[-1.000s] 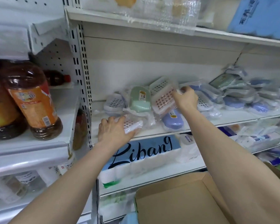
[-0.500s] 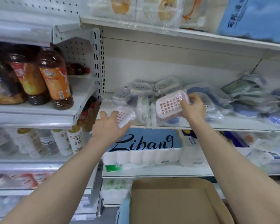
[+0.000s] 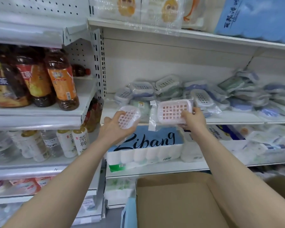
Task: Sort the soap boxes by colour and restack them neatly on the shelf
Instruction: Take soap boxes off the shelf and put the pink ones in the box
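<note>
Fingers (image 3: 120,115) of the left hand (image 3: 115,127) curl round a small pink soap box (image 3: 130,118) in clear wrap, holding it up off the shelf (image 3: 237,119) with its grid of square holes turned towards the camera. The right hand (image 3: 193,120) pinches a larger pink soap box (image 3: 172,111) by its right end, thumb on the front and the other fingers behind, so that the box is held level and a flap of loose wrap hangs from its left side. Both boxes are in the air, near each other but apart, in front of the shelf's front edge. Behind them a loose pile of soap boxes (image 3: 202,96) in blue, green and white lies unsorted across the shelf. One level down sits a toilet roll pack (image 3: 146,145) with a blue label. An open cardboard box (image 3: 171,203) stands below the forearms, and drink bottles (image 3: 61,83) fill the shelves to the left.
</note>
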`<state>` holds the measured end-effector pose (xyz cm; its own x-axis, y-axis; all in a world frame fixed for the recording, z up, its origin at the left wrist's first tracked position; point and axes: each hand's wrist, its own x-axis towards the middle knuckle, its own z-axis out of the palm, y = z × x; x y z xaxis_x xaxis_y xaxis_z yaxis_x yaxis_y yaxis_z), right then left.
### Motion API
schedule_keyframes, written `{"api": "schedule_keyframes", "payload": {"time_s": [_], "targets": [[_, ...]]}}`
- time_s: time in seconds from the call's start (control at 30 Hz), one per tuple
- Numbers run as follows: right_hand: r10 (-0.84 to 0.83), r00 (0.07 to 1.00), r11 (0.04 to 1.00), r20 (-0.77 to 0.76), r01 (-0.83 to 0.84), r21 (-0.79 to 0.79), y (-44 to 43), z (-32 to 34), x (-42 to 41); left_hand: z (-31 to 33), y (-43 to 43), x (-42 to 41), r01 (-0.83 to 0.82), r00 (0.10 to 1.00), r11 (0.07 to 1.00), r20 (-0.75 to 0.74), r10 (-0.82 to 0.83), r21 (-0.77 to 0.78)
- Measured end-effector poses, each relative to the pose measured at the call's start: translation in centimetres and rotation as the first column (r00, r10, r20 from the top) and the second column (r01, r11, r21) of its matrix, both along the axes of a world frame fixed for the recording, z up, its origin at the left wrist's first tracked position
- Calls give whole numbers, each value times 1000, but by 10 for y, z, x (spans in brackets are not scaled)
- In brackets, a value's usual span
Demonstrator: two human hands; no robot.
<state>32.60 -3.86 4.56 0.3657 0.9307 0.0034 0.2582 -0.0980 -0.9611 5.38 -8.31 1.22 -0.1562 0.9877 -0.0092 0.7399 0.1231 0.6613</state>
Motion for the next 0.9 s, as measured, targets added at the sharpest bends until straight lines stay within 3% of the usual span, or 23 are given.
{"api": "schedule_keyframes", "payload": {"time_s": [0.23, 0.4, 0.47, 0.67, 0.9], "targets": [[-201, 977, 976, -76, 206, 73, -67, -6, 32, 1, -26, 19, 214, 961, 969, 150, -231, 121], [-308, 951, 947, 37, 303, 106, -141, -21, 67, -14, -42, 63, 323, 826, 938, 447, -343, 124], [-371, 925, 928, 79, 365, 82, -174, -30, 85, -24, -48, 84, 352, 796, 931, 494, -350, 93], [-593, 786, 799, 172, 602, 4, -271, -56, 155, -52, -72, 166, 563, 736, 826, 440, -515, 26], [-767, 615, 607, 180, 788, -105, -344, -85, 249, -61, -100, 283, 732, 634, 676, 282, -720, 79]]}}
